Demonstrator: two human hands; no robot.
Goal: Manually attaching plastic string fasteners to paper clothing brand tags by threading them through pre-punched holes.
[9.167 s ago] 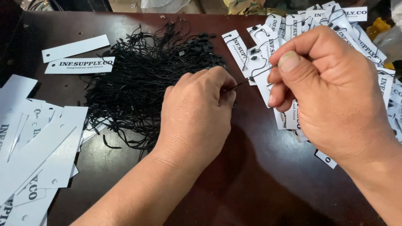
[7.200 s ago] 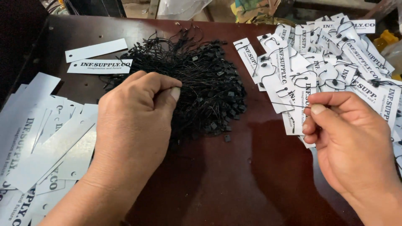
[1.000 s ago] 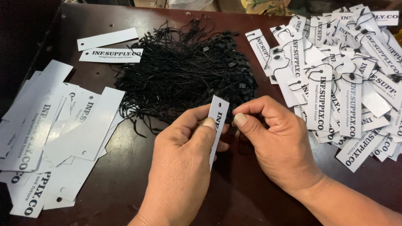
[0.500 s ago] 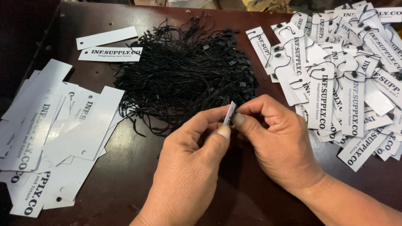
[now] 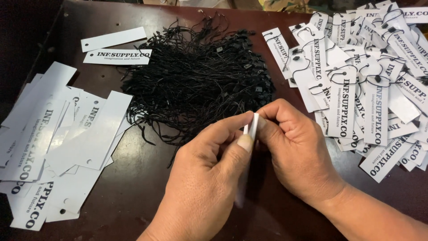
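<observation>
Left grip (image 5: 209, 160) pinching white tag (image 5: 252, 127), right grip (image 5: 296, 149) pinching

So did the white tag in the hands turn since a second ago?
Yes. The white tag showed its flat face before; now it is edge-on to the camera, while the black string pile behind it stayed put.

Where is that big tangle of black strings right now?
The pile of black strings lies on the dark table, top middle of the head view, between the plain white tags and the strung tags.
</observation>
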